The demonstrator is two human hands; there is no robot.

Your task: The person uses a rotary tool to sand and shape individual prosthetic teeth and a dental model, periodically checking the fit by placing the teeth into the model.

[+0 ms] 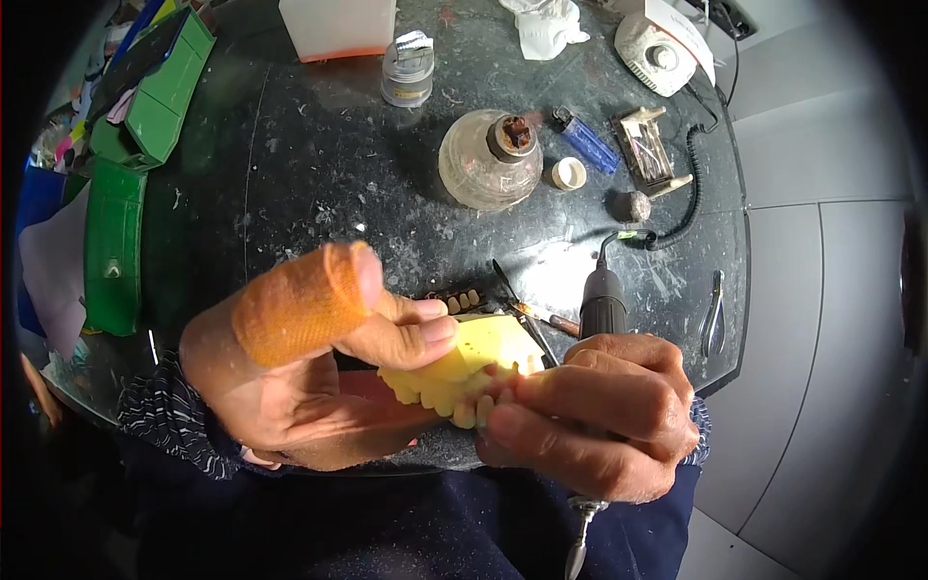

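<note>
My left hand (pixel 300 387), an orange bandage (pixel 300 304) wrapped on its raised finger, grips a yellow dental model (pixel 474 348) between thumb and fingers. Tooth shapes line the model's lower edge, and a few artificial teeth (pixel 476 414) sit there over a pinkish patch. My right hand (pixel 614 416) is closed at that edge, thumb and finger pinched against the teeth. A rotary handpiece (pixel 602 304) runs behind the right hand, its metal tip below; whether the palm holds it cannot be seen. Just past the model are a strip of artificial teeth (pixel 464 300) and a wax knife (pixel 546 316).
A glass spirit burner (pixel 488 164), white cap (pixel 568 174), blue lighter (pixel 590 143) and metal articulator (pixel 648 150) stand beyond my hands. Pliers (pixel 713 314) lie right, near the handpiece cord (pixel 691 193). Green bins (pixel 116 242) line the left; a control box (pixel 660 53) stands far right.
</note>
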